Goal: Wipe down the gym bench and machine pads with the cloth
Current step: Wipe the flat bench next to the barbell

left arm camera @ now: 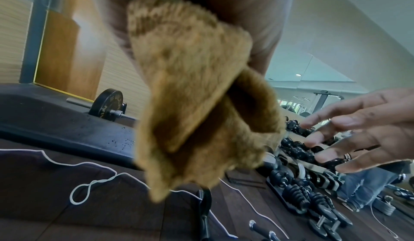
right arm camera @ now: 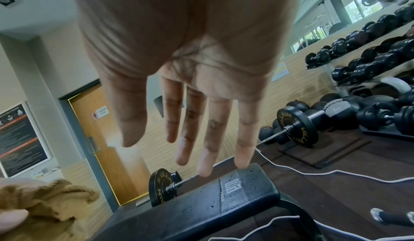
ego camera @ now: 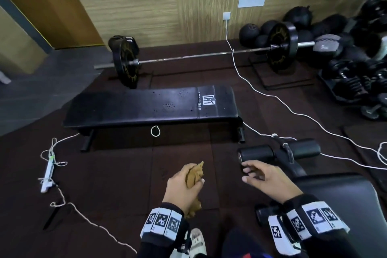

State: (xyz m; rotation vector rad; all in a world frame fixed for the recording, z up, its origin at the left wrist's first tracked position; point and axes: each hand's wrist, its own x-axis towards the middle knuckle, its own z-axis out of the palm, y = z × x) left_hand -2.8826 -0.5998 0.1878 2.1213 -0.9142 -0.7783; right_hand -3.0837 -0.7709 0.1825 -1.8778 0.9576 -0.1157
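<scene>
Hands hovered above the gym floor: the left hand (ego camera: pixel 184 186) gripped a bunched tan cloth (ego camera: pixel 195 176), seemingly ready to wipe; the right hand (ego camera: pixel 266 176), fingers spread and empty, reached toward the machine's roller pad (ego camera: pixel 256 153). Beyond both lay the droplet-speckled flat bench (ego camera: pixel 150 107), apparently still unwiped.

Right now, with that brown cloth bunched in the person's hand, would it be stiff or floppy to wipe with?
Probably floppy: the cloth folds and droops below the left hand gripping it. Its fuzzy pile suggests that it is soft and light. It should mould easily to the flat bench, likely soaking up the droplets there.
</scene>
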